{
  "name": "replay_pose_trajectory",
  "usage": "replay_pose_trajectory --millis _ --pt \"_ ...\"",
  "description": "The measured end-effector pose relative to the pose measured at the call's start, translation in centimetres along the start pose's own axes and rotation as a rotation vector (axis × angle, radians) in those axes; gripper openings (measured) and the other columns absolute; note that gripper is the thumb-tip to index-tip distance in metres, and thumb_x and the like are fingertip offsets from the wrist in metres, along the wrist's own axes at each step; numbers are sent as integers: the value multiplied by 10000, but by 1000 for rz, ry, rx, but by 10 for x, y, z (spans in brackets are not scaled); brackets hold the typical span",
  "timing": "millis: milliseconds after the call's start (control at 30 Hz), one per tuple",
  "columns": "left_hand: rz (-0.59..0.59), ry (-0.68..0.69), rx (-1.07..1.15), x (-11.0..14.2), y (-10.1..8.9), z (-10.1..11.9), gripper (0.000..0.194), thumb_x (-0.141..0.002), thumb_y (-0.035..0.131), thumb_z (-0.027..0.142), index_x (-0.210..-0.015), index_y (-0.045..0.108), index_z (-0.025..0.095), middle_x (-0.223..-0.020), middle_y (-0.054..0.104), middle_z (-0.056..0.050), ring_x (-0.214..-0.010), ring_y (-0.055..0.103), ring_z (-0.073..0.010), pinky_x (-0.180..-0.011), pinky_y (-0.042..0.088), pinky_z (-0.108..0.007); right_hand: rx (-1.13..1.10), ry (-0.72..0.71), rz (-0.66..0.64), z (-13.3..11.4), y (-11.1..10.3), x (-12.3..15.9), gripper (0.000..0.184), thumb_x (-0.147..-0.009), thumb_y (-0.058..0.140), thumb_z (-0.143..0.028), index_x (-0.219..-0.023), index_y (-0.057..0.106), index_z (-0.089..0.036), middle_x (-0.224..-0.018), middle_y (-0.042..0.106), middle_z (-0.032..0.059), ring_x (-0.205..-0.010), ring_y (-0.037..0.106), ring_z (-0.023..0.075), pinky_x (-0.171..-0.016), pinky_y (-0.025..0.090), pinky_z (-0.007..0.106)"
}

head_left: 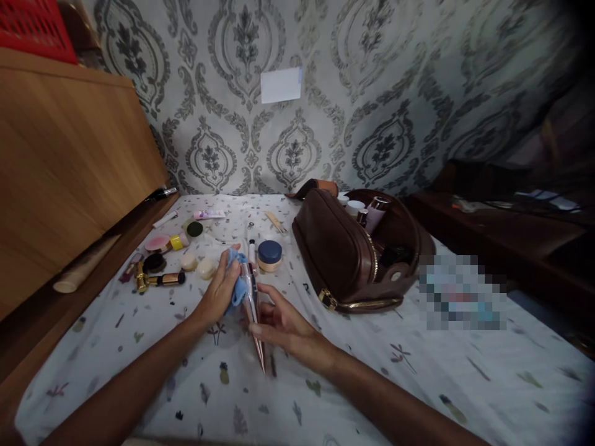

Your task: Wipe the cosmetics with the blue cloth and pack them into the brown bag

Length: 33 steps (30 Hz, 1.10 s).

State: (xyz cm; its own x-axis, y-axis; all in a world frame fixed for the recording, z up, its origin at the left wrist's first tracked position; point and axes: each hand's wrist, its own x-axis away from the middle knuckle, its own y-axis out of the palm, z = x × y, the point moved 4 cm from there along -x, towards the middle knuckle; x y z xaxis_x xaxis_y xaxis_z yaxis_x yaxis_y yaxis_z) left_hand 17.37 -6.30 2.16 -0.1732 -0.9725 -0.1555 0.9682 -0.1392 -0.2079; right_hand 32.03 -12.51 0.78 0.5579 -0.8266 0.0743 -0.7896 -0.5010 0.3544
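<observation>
A blue cloth point(238, 291) is bunched in my left hand point(219, 293), which presses it to the side of a shiny tapered makeup brush point(252, 306). The brush tilts with its pointed rose-gold end down toward me; its upper end is partly hidden by the cloth and fingers. From the other side, my right hand point(283, 325) grips the handle between thumb and fingers. Just beyond the hands sits a round jar with a dark blue lid point(269, 251), beside a small white tube point(251, 251).
An open brown leather makeup bag point(334, 248) with bottles inside stands right of my hands. Jars, a pink tube point(209, 215) and a gold-and-black tube point(166, 279) lie to the left on the patterned sheet point(242, 409). A wooden cabinet point(69, 161) borders the left.
</observation>
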Motion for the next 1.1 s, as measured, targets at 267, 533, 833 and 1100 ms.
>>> replay_pose_trajectory --millis 267,533,833,1100 --pt "-290 40 -25 9 20 1 601 -935 508 569 -1441 437 252 -1407 568 -83 -1364 452 -272 -1157 353 -426 -47 -120 62 7 -1 -8 868 -719 828 -498 -1375 296 -300 -1159 635 63 -1086 623 213 -955 486 409" --pt "-463 -6 34 14 20 8 586 -845 679 422 -1367 496 231 -1183 671 -65 -1107 627 -265 -987 499 -399 86 -245 173 7 -12 -11 771 -648 896 -364 -1241 415 -257 -1098 617 40 -1035 620 214 -943 507 396" --pt "-439 102 -202 6 4 34 625 -786 645 248 -1394 504 221 -1184 684 -44 -1039 641 -257 -885 519 -342 178 -211 205 -10 -17 -4 675 -761 784 -403 -1324 443 -255 -1056 595 41 -979 600 195 -823 501 335" --pt "-410 321 -641 6 -4 27 688 -781 674 267 -1439 477 289 -1433 573 -89 -1284 545 -311 -1074 419 -432 195 -277 354 -16 -35 -7 498 -851 671 -463 -1291 580 -248 -980 638 36 -880 601 175 -738 508 308"
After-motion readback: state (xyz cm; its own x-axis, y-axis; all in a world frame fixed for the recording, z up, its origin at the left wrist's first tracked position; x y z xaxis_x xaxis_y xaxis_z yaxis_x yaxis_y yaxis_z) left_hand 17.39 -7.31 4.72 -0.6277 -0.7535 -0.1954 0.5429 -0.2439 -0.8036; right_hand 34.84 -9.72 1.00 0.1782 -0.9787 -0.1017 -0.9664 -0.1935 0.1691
